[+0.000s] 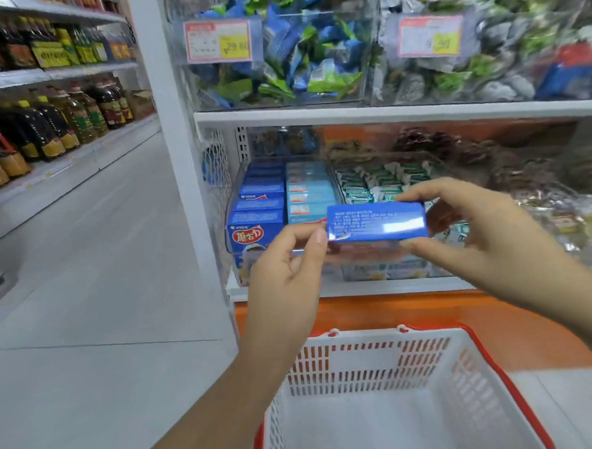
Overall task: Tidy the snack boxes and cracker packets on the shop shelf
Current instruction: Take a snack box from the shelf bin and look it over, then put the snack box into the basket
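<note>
— Box (376, 221): who holds it?
— We hold it in both: left hand (286, 269) pinches its left end, right hand (476, 232) grips its right end, long axis crosswise.
— Where's its row?
— Just behind and leftward, in the bin (231, 208). We judge our left hand nearer. Basket (365, 337) sits below.

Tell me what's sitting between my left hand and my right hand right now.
A blue snack box: the left hand pinches its left end and the right hand grips its right end, as the head view shows.
</note>
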Available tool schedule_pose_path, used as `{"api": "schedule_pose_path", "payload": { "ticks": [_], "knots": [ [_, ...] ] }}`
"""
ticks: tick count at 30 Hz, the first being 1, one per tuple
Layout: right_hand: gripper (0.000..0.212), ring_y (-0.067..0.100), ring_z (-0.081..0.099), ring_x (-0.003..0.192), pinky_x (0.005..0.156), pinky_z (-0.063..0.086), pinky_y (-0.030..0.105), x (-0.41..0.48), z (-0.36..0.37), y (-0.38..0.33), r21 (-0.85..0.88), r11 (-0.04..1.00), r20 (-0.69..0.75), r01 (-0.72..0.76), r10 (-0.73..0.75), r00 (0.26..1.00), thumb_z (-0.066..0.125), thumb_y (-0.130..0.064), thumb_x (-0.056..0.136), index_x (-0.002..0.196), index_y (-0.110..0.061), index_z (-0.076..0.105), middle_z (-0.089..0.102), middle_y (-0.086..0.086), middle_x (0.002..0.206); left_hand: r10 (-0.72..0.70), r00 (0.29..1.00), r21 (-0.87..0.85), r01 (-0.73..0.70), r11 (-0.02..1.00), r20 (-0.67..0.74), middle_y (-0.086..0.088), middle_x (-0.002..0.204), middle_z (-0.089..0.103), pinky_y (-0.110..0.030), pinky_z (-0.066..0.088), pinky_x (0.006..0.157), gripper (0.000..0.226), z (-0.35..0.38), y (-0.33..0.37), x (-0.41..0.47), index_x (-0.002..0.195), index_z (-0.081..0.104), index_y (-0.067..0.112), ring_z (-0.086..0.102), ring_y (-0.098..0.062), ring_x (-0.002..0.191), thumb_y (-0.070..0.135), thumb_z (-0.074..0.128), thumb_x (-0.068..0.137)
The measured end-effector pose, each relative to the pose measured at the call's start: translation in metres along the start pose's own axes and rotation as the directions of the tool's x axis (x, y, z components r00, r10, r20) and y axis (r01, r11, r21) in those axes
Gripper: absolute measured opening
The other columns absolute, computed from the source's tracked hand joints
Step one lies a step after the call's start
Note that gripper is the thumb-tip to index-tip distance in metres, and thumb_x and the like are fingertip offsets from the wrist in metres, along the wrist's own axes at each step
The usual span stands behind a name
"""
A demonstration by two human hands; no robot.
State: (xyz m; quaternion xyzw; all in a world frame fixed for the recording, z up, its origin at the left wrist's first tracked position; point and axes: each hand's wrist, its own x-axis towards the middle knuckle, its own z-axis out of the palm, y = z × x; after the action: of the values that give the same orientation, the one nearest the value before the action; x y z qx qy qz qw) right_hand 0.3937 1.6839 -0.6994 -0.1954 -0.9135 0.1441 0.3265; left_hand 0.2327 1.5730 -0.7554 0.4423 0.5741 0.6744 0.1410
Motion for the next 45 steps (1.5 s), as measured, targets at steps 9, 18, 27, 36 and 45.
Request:
{"api": "schedule_pose_path", "payload": {
  "ticks": [9, 18, 27, 36, 45],
  "knots": [
    [0.028, 0.015, 0.06, 0.076, 0.071, 0.049, 0.027, -0.092, 0.024, 0.097, 0.136, 0.854, 0.326, -0.502, 0.44, 0.837, 0.072, -0.018, 0.08, 0.103, -0.027, 0.062, 0.067, 0.001, 0.09, -0.305, 0.906, 0.249, 0.236, 0.939, 0.293, 0.015, 0.087, 0.068, -0.022, 0.05, 0.071, 0.022, 0.067, -0.079, -0.047, 0.084, 0.061, 0.033, 0.067, -0.006, 0.083, 0.017, 0.052, 0.096],
    [0.02, 0.018, 0.061, 0.094, 0.077, 0.052, 0.03, -0.162, 0.127, 0.193, 0.058, 0.635, 0.483, -0.771, 0.658, 0.578, 0.064, -0.018, 0.089, 0.108, -0.014, 0.06, 0.063, -0.001, 0.108, -0.511, 0.791, 0.833, 0.004, 0.554, 0.336, 0.008, 0.153, 0.03, -0.038, 0.026, 0.115, 0.048, 0.072, -0.181, -0.067, 0.142, 0.039, 0.03, 0.029, -0.016, 0.14, 0.031, 0.051, 0.096],
    [0.034, 0.025, 0.054, 0.107, 0.083, 0.041, 0.028, -0.211, 0.189, 0.241, -0.135, 0.482, 0.593, -0.866, 0.739, 0.319, 0.052, -0.017, 0.096, 0.128, -0.004, 0.05, 0.057, 0.013, 0.126, -0.587, 0.703, 0.907, -0.218, 0.36, 0.402, 0.007, 0.159, -0.015, -0.051, 0.006, 0.118, 0.06, 0.069, -0.232, -0.074, 0.15, 0.01, 0.036, -0.013, -0.022, 0.146, 0.04, 0.04, 0.099],
    [0.051, 0.029, 0.033, 0.137, 0.104, 0.033, 0.027, -0.23, 0.211, 0.244, -0.328, 0.518, 0.659, -0.79, 0.725, 0.202, 0.043, -0.008, 0.099, 0.147, -0.011, 0.027, 0.021, 0.014, 0.154, -0.668, 0.629, 0.916, -0.233, 0.326, 0.397, 0.004, 0.16, -0.004, -0.052, 0.001, 0.117, 0.062, 0.069, -0.251, -0.068, 0.151, 0.011, 0.033, -0.009, -0.024, 0.147, 0.039, 0.043, 0.098],
    [0.05, 0.022, 0.036, 0.135, 0.106, 0.032, 0.029, -0.18, 0.166, 0.211, -0.24, 0.677, 0.638, -0.696, 0.65, 0.412, 0.052, -0.012, 0.096, 0.143, -0.014, 0.037, 0.037, 0.005, 0.149, -0.621, 0.655, 0.897, -0.236, 0.374, 0.431, 0.005, 0.16, 0.002, -0.05, 0.0, 0.116, 0.059, 0.069, -0.212, -0.05, 0.15, 0.017, 0.032, -0.003, -0.021, 0.147, 0.04, 0.043, 0.098]
  ]
}}
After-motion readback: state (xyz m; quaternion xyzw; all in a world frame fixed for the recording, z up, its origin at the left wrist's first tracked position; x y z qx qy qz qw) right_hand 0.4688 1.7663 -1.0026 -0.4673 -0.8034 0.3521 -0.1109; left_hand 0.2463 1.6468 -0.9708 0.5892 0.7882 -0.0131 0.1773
